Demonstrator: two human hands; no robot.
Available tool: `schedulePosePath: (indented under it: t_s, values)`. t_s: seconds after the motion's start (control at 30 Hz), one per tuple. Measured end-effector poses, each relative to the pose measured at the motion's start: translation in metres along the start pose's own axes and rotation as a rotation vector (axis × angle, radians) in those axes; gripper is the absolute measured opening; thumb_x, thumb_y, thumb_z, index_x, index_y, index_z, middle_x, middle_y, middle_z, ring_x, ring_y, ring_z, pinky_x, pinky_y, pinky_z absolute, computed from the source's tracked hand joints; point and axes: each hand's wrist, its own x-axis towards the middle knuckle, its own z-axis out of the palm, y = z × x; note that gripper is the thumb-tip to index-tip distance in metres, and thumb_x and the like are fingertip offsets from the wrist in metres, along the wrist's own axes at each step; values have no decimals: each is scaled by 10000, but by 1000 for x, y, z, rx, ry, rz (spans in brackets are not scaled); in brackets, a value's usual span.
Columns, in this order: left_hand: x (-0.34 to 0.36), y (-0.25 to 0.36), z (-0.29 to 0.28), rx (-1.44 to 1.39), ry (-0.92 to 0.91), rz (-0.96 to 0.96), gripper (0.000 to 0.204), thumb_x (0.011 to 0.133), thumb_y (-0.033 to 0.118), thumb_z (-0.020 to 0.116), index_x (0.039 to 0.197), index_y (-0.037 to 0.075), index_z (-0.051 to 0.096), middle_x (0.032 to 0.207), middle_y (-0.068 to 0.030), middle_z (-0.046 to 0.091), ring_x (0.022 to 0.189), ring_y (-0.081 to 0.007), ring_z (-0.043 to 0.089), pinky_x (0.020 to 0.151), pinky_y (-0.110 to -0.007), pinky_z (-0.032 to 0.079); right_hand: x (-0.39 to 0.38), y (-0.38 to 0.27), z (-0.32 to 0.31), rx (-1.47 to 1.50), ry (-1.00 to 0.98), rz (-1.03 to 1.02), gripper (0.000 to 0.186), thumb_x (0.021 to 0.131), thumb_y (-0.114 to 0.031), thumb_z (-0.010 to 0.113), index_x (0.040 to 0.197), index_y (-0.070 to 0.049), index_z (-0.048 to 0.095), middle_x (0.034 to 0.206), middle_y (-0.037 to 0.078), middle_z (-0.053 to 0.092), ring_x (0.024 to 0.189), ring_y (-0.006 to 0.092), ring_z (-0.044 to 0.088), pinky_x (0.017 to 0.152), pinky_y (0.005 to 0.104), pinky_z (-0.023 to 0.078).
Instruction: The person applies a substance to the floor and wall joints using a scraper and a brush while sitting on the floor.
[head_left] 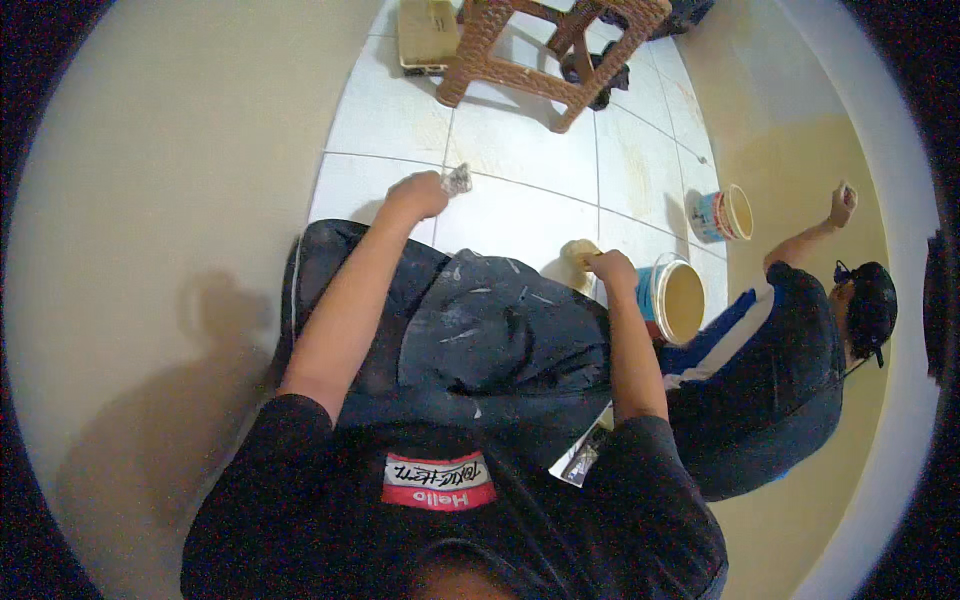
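Left hand (pixel 418 195) closed around a small crumpled scraper-like piece (pixel 457 180), held out over white floor tiles (pixel 520 215) at 11 o'clock. Right hand (pixel 610 268) closed on a cream-coated applicator (pixel 580 250), just beside open paint bucket (pixel 672 298) at 2 o'clock. Co-worker's hand (pixel 843 205) against wall, 3 o'clock. Wicker stool (pixel 555 45) at 12.

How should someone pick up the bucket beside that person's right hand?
Probably from above, by the thin wire handle arched over the open rim of the paint bucket. It stands upright and holds paste, so lifting straight up keeps it level. The right hand, clutching a pale lump, is nearest.
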Motion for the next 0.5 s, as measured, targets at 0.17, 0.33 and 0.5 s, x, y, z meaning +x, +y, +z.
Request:
schedulePosePath:
  t_s: [0.17,0.33,0.5]
  values:
    - [-12,28,-6,-25,16,19,389,802,253,563,1100,19,652,1107,-222,661,1042,-352,646,886,-434,510,9,-14,-4,131,-77,-238,543,733,-494,710,983,-12,713,1037,220,685,959,360,669,805,412,534]
    - [18,-8,11,-46,105,12,409,774,217,596,1131,20,620,1113,-229,653,1062,-344,635,900,-447,499,-14,-103,29,-57,-177,-699,494,720,-409,753,994,-6,677,1008,244,677,964,382,656,825,432,528]
    - [17,-11,-2,-91,215,64,377,786,216,543,1082,-9,600,974,-245,672,887,-346,672,820,-445,519,-21,-151,57,120,-105,-833,512,739,-362,742,1101,-28,603,1067,233,662,1003,385,639,852,444,513]
